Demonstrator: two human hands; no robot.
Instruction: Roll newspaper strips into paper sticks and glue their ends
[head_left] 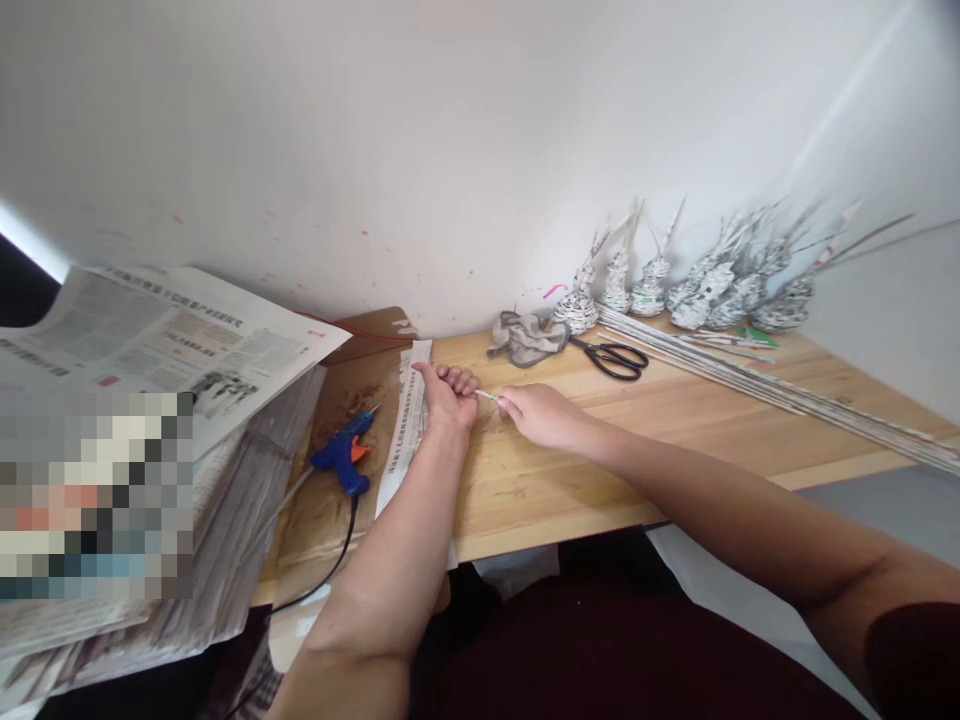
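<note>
A thin whitish rolled paper stick with a touch of green spans the short gap between my hands. My left hand has its fingers curled around the stick's left end, thumb raised. On the other end, my right hand is closed in a pinch; the rest of the stick is hidden inside the hands. Beneath my left hand and forearm lies a long strip of newspaper. A blue hot glue gun with an orange trigger rests left of the strip.
Stacked newspapers fill the left side. Near the wall sit a grey rag, black scissors and several woven paper gourd shapes. Long paper sticks cross the wooden table and pass its right edge.
</note>
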